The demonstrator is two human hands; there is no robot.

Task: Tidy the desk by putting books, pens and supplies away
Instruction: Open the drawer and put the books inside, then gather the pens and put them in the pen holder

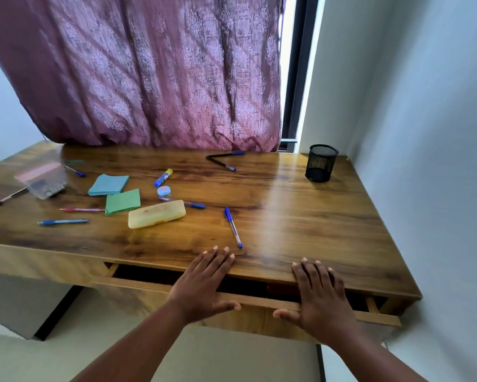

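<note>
Hands lie flat and open over the partly open drawer (248, 300): left hand (204, 282) and right hand (321, 293) each have fingers spread onto the front edge of the wooden surface (300, 216), thumbs on the drawer front, gripping nothing. Just beyond the left hand's fingertips lies a blue pen (233, 226). Farther out to its left sit a yellow pencil case (156, 214), green notepad (123, 201), blue notepad (108, 184) and glue stick (163, 177), with more pens scattered around. A black mesh pen holder (321, 162) stands well beyond the right hand.
</note>
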